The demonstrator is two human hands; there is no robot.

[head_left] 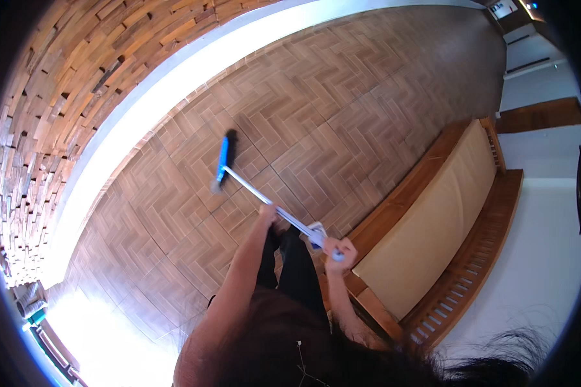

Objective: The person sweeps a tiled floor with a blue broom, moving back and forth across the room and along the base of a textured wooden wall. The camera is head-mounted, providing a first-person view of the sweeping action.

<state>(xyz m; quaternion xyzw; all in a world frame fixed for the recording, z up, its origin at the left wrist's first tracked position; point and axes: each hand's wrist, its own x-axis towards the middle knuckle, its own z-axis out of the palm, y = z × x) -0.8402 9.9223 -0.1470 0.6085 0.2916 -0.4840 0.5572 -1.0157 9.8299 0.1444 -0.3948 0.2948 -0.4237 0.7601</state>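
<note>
A broom with a blue head (224, 155), dark bristles and a pale handle (248, 187) slants across the middle of the view. Its head is on or just above the tiled floor, ahead and to the left; the exact contact cannot be made out. My left hand (269, 211) is closed around the handle about halfway along. Close to the top end, my right hand (339, 253) grips it too, with the fingers wrapped round. A white and blue tag or wrapper (316, 235) sits on the handle just below my right hand.
Wood-look herringbone tiles cover the floor (342, 109). A wooden bench (407, 177) with a beige cushion (432, 222) stands close on my right, against a white wall (536, 258). Along the left runs a bright white ledge (142, 97) below a wall of wood strips (58, 90).
</note>
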